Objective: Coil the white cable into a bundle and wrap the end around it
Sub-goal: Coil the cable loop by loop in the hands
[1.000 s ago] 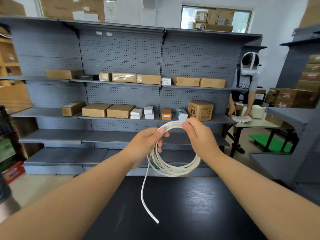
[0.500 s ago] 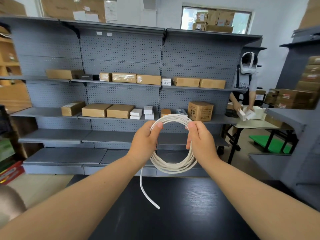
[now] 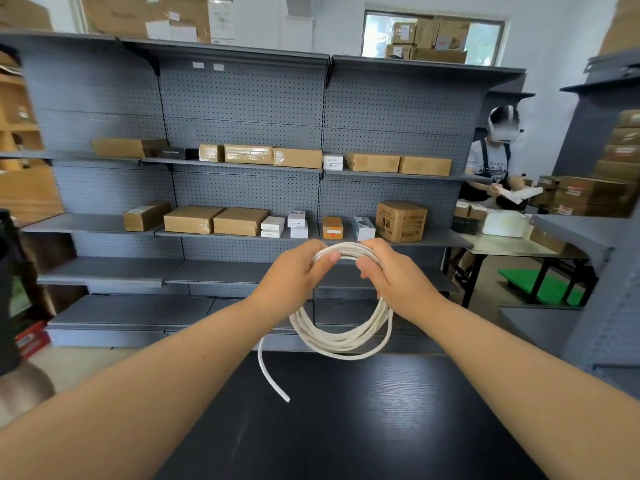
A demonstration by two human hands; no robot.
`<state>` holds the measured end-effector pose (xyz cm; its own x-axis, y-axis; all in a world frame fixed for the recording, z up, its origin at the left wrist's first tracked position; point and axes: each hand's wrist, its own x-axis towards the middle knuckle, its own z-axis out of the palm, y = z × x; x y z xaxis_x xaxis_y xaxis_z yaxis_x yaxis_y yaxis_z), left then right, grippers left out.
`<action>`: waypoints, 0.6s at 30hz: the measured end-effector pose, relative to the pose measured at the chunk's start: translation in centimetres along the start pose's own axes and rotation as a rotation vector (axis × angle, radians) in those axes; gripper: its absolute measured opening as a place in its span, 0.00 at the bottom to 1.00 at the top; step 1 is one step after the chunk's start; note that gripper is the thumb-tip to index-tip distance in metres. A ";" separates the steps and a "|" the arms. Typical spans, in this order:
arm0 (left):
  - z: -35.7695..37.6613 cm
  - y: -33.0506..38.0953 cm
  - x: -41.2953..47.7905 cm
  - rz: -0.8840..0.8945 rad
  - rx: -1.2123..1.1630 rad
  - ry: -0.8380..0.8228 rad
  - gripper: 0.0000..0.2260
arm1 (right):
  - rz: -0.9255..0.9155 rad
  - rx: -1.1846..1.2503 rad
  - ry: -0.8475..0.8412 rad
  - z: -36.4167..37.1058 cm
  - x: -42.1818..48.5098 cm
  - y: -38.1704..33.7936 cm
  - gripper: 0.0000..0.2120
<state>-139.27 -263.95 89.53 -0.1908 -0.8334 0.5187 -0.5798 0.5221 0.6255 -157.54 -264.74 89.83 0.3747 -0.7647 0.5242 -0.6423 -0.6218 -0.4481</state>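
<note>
The white cable (image 3: 341, 341) hangs as a round coil of several loops in the air above the black table (image 3: 363, 427). My left hand (image 3: 294, 275) grips the coil's upper left part, thumb over the strands. My right hand (image 3: 394, 275) grips the upper right part, fingers curled round the loops. A short loose end (image 3: 268, 375) of the cable drops from below my left hand and curves down toward the table, its tip hanging free.
Grey pegboard shelving (image 3: 242, 188) with cardboard and white boxes stands behind the table. Another person (image 3: 498, 161) handles white items at a table (image 3: 512, 247) on the right. More shelves with boxes (image 3: 609, 188) stand at the far right.
Both hands have shifted up and closer together at the top of the coil. The loose end has stayed hanging below my left hand.
</note>
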 end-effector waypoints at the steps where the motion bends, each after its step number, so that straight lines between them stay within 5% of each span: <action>1: -0.2 -0.1 0.0 0.011 0.009 -0.017 0.10 | -0.004 -0.019 -0.006 -0.1 -0.1 -0.1 0.12; 18: 0.1 -0.4 -0.7 -0.102 -0.325 0.051 0.10 | 0.150 0.260 0.410 1.3 0.5 -0.2 0.06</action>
<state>-139.00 -263.63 88.83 -0.1002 -0.8782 0.4676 -0.3098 0.4742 0.8241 -156.40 -265.21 89.20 -0.0361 -0.7520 0.6581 -0.4613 -0.5717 -0.6785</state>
